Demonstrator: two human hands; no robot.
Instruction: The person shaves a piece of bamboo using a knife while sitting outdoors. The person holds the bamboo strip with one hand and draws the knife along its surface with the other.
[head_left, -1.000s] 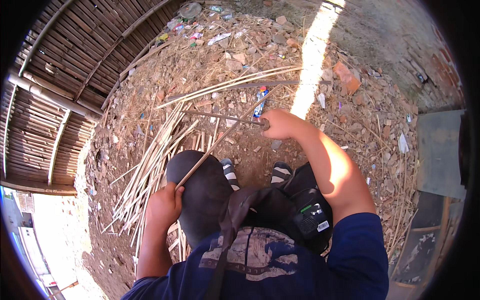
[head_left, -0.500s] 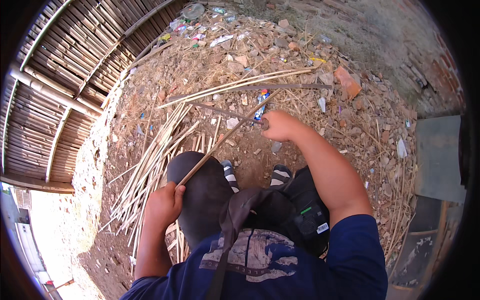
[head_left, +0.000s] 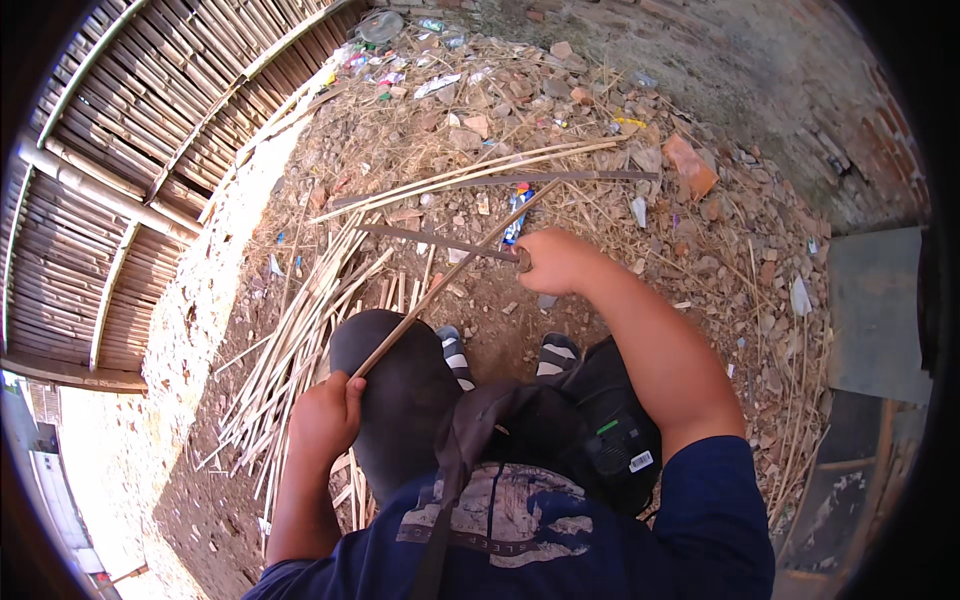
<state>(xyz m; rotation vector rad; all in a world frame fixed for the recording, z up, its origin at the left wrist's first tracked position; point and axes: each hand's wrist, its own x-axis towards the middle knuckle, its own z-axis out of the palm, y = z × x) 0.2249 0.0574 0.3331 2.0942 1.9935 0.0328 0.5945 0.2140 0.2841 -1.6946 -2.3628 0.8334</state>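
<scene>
My left hand [head_left: 325, 415] is closed around the near end of a long bamboo strip [head_left: 432, 300], beside my left knee. The strip slants away up to the right, over the knee. My right hand [head_left: 555, 262] grips the handle of a long-bladed knife [head_left: 425, 238], whose dark, narrow blade points left. Blade and strip cross a short way from the handle; whether the edge bites into the strip I cannot tell. On the ground by my left leg lies a loose pile of pale bamboo strips [head_left: 290, 360].
Beyond the knife lie more long strips [head_left: 470, 175] and a dark flat bar [head_left: 580, 176]. Rubble, dry straw and litter cover the ground, with an orange brick piece [head_left: 690, 167] at the right. A bamboo-slat wall [head_left: 120, 200] stands left, a brick wall [head_left: 740, 90] far right.
My right hand has shifted slightly down and left with the knife, and more of the blade's flat shows. The left hand and its strip have barely moved.
</scene>
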